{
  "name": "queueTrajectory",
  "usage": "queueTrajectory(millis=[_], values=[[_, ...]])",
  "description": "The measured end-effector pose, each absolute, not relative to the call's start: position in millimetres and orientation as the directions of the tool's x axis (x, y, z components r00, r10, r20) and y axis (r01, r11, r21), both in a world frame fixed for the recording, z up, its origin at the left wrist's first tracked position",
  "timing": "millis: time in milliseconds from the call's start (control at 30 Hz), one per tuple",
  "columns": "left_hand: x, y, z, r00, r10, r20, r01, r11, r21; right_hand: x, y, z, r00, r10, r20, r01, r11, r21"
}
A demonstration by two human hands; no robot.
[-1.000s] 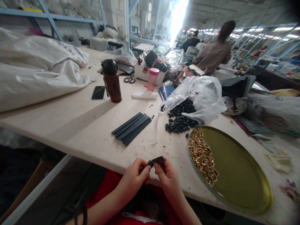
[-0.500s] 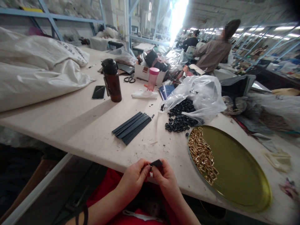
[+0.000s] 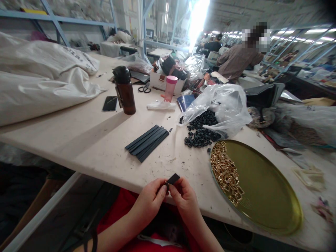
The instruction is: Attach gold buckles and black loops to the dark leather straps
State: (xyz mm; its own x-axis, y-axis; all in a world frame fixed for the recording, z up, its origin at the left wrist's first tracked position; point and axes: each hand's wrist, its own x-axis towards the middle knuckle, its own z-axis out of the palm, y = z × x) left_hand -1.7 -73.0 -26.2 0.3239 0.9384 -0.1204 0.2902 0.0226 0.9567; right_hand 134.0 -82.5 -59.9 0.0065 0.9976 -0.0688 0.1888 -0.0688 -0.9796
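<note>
My left hand (image 3: 154, 194) and my right hand (image 3: 183, 196) meet at the table's front edge, fingers closed on one black strip (image 3: 173, 178). A small gold-coloured piece shows at the strip's lower end between my fingertips, partly hidden. Beyond my hands lies a bundle of black strips (image 3: 147, 142). A heap of small black loops (image 3: 201, 134) spills from a clear plastic bag (image 3: 231, 105). To the right, gold metal buckles (image 3: 226, 171) are piled on the left side of a round olive tray (image 3: 270, 189).
A dark bottle (image 3: 126, 91), a phone (image 3: 109, 104), scissors (image 3: 144, 88) and a pink cup (image 3: 170, 89) stand or lie farther back on the table (image 3: 105, 154). A large white sack (image 3: 39, 80) is at the left. A person (image 3: 238, 59) is in the background.
The black strip between my hands has tilted up and shows more of its length, with the gold piece now visible. The person in the background has shifted posture.
</note>
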Motion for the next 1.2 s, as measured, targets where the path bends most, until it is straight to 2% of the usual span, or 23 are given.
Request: queueTrajectory(millis=[167,233,300,433,533,700,800,900,967,1200], values=[[-2,-75,-32,0.298,0.950,-0.091,0.315,-0.008,0.949,134,-82,-60,-0.013,1.000,0.022,0.334,0.025,-0.942],[-2,-75,-32,0.296,0.951,-0.094,0.315,-0.004,0.949,133,-82,-61,-0.004,1.000,0.029,0.342,0.028,-0.939],[-1,-74,-31,0.293,0.950,-0.105,0.298,0.014,0.955,131,-82,-60,0.016,1.000,0.003,0.279,-0.002,-0.960],[1,-70,-24,0.302,0.940,-0.162,0.237,0.090,0.967,131,-80,-52,0.012,0.997,-0.080,0.047,-0.080,-0.996],[2,-69,-22,0.321,0.930,-0.178,0.228,0.107,0.968,133,-79,-48,0.002,0.995,-0.102,-0.006,-0.102,-0.995],[0,-70,-31,0.319,0.929,-0.189,0.233,0.117,0.965,134,-81,-54,0.023,0.994,-0.104,0.095,-0.105,-0.990],[-2,-73,-37,0.318,0.907,-0.278,0.214,0.217,0.953,135,-84,-61,0.053,0.999,-0.003,0.266,-0.017,-0.964],[-2,-75,-39,0.335,0.892,-0.304,0.147,0.269,0.952,135,-87,-63,0.057,0.991,0.119,0.348,0.092,-0.933],[-1,-75,-38,0.360,0.884,-0.298,0.094,0.283,0.955,134,-87,-61,0.045,0.989,0.140,0.345,0.116,-0.932],[1,-69,-36,0.401,0.859,-0.318,0.004,0.345,0.939,130,-88,-58,-0.051,0.998,0.032,0.190,0.041,-0.981]])
